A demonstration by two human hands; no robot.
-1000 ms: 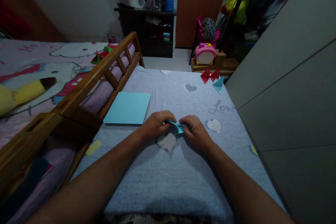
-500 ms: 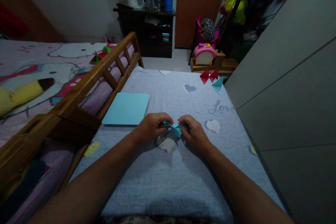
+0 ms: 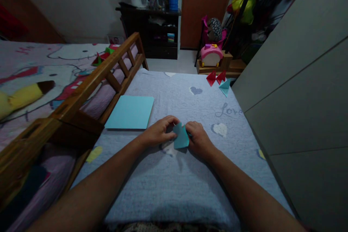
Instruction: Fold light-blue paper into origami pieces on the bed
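A small folded piece of light blue paper (image 3: 181, 137) is held between my two hands above the bed. My left hand (image 3: 161, 130) pinches its left edge between thumb and fingers. My right hand (image 3: 199, 137) grips the right side, its fingers curled around it. To the left lies a flat sheet or stack of light blue paper (image 3: 130, 112). Two red folded paper pieces (image 3: 211, 78) and one light blue folded piece (image 3: 224, 87) stand at the far right corner.
A wooden bed rail (image 3: 119, 66) runs along the left, with another bed (image 3: 67, 58) beyond it. A pale cabinet panel (image 3: 307, 90) borders the right side. Past the far edge are a dark shelf unit (image 3: 149, 36) and a pink toy case (image 3: 211, 56).
The held paper has turned from a narrow, pinched shape to a broader flat face towards me. My left fingers have spread slightly, and my right fingers have curled in more.
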